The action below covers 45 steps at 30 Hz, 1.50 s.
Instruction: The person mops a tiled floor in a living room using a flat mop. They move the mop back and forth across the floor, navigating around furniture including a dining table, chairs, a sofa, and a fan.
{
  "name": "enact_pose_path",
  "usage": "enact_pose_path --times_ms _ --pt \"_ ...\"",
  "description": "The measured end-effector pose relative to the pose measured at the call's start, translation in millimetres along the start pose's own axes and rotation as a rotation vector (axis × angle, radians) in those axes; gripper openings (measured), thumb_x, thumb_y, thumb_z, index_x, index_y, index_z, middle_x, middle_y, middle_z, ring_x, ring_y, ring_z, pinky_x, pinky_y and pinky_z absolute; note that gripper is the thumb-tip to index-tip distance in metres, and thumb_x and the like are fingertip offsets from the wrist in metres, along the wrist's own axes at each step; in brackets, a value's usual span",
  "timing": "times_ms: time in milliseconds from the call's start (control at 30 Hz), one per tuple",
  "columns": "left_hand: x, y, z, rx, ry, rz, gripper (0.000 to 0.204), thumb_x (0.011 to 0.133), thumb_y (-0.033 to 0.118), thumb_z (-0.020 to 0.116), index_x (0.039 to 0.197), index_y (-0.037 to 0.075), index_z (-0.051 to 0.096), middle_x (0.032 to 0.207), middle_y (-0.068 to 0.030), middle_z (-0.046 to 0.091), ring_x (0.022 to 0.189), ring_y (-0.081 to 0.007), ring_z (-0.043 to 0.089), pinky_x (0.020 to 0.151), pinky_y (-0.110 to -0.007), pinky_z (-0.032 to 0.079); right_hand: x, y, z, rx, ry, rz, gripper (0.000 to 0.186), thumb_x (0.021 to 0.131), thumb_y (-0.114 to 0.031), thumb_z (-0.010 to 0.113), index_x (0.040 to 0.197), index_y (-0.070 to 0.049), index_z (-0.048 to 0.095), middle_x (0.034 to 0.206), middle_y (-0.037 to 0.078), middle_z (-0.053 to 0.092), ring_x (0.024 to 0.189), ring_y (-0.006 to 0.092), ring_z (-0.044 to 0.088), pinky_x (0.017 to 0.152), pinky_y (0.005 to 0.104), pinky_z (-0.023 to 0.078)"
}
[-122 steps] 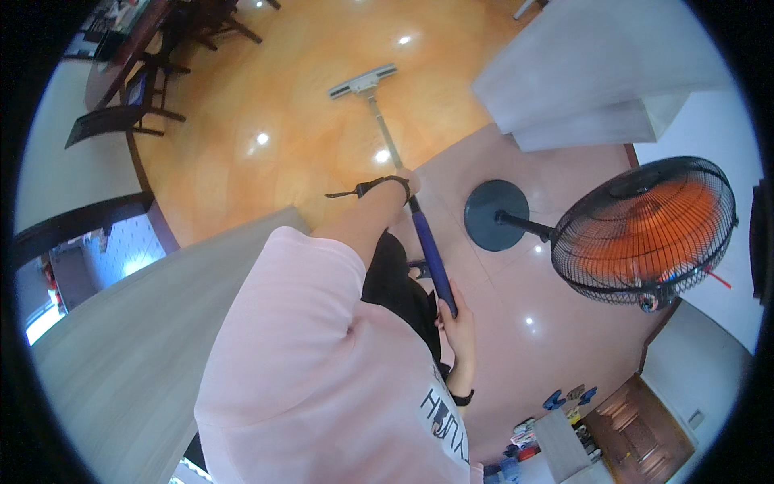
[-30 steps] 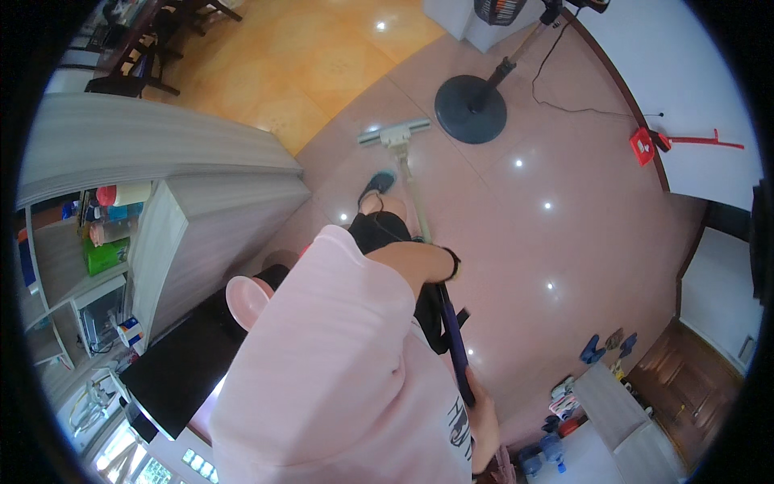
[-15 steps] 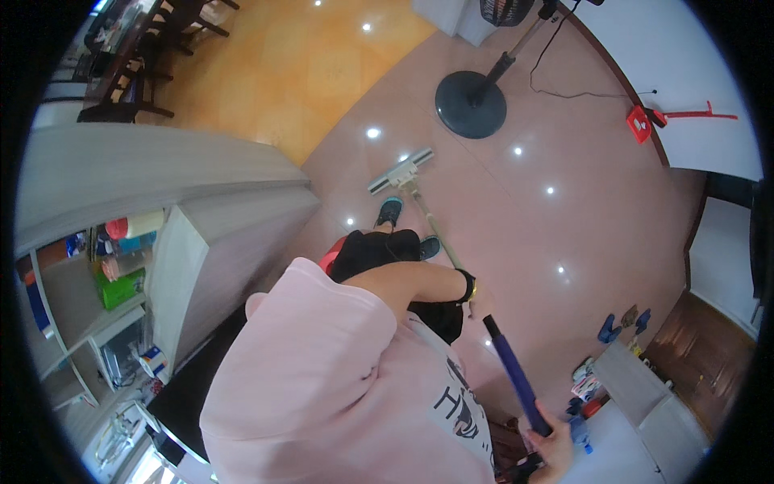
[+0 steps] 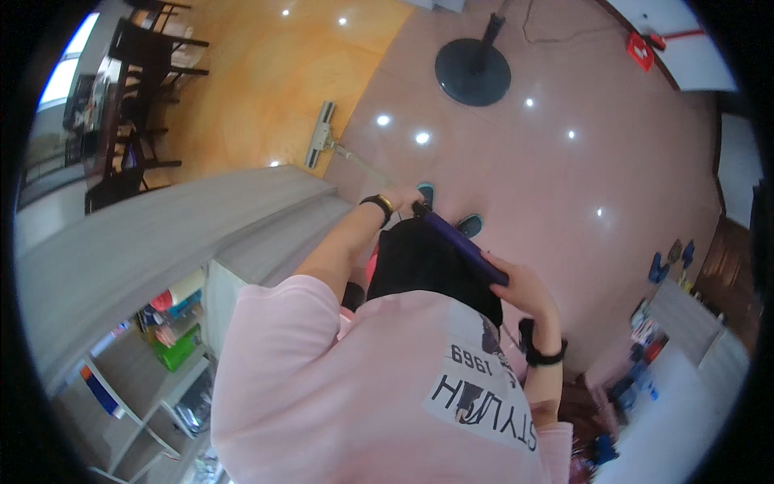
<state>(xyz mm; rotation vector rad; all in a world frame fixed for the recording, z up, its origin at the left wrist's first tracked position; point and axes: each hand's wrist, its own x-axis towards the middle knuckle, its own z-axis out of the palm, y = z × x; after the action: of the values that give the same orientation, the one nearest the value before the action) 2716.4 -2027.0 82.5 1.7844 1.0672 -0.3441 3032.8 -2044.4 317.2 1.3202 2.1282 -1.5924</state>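
Observation:
A long-handled mop [image 4: 365, 164] slants across the view, its pale pole ending in a wide grey-white head [image 4: 320, 135] at the far left. That head lies on the yellow floor beside the line where the pinkish floor begins. My left hand [image 4: 401, 200], with a dark band at the wrist, is wrapped around the pole just beyond the purple grip [image 4: 455, 239]. Nearer my body, my right hand [image 4: 520, 284] holds the other end of that purple grip. My fingers on the left are partly hidden and slightly blurred.
A grey wooden cabinet [image 4: 185, 211] with open shelves stands close on my left. Dark chairs [image 4: 149, 48] are at the far left. A fan's round black base [image 4: 473, 73] stands ahead, with a cord on the floor. Shoes [image 4: 671, 260] and a low cabinet are at the right.
The mop head has swung left and farther away, from the pinkish floor onto the yellow floor. Both my hands have moved forward and left with the handle.

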Motion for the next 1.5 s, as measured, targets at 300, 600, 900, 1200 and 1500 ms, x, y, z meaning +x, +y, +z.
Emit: enact_pose_path --times_ms 300,600,900,1200,1500 --pt "-17.6 -34.4 73.4 -0.059 0.560 -0.271 0.047 0.072 0.003 0.066 0.117 0.014 0.058 0.134 -0.0185 0.046 0.125 -0.0379 0.044 0.103 -0.043 0.040 -11.3 -45.9 36.4 -0.169 0.017 0.113 0.060 0.081 -0.015 0.064 0.139 -0.015 0.045 0.081 0.023 0.065 0.075 0.0396 0.064 0.069 0.0475 0.052" --pt "13.5 24.4 111.0 0.021 0.556 -0.491 0.031 0.077 0.006 0.062 0.106 0.015 0.064 0.120 -0.0141 0.054 0.116 -0.0344 0.050 0.096 -0.042 0.044 -66.7 8.8 37.8 -0.180 0.039 0.060 0.055 0.083 -0.018 0.062 0.136 -0.010 0.048 0.074 0.020 0.065 0.069 0.0364 0.065 0.064 0.0463 0.054" --pt "141.1 208.4 174.4 0.135 0.409 -0.367 0.029 0.073 0.013 0.069 0.101 0.018 0.069 0.109 -0.0125 0.062 0.104 -0.0339 0.059 0.090 -0.043 0.048 -220.7 187.9 -18.4 -0.126 0.093 0.147 0.058 0.083 -0.017 0.064 0.138 -0.018 0.047 0.080 0.023 0.065 0.076 0.0409 0.064 0.070 0.0485 0.051" --pt "270.8 468.4 215.5 0.274 0.018 0.353 0.022 0.069 0.028 0.071 0.083 0.012 0.074 0.084 -0.0133 0.069 0.087 -0.0334 0.066 0.079 -0.045 0.052 -449.5 247.6 -113.1 -0.098 0.218 0.411 0.057 0.073 -0.005 0.071 0.128 -0.011 0.058 0.084 0.025 0.065 0.079 0.0412 0.064 0.071 0.0433 0.051" --pt "260.7 527.9 206.1 0.044 -0.248 0.515 0.021 0.065 0.025 0.068 0.075 0.007 0.071 0.078 -0.0174 0.068 0.078 -0.0363 0.066 0.070 -0.045 0.053 -501.1 211.2 -130.0 0.074 0.210 0.575 0.069 0.061 0.000 0.078 0.127 -0.002 0.057 0.091 0.025 0.067 0.080 0.0372 0.067 0.076 0.0388 0.052"
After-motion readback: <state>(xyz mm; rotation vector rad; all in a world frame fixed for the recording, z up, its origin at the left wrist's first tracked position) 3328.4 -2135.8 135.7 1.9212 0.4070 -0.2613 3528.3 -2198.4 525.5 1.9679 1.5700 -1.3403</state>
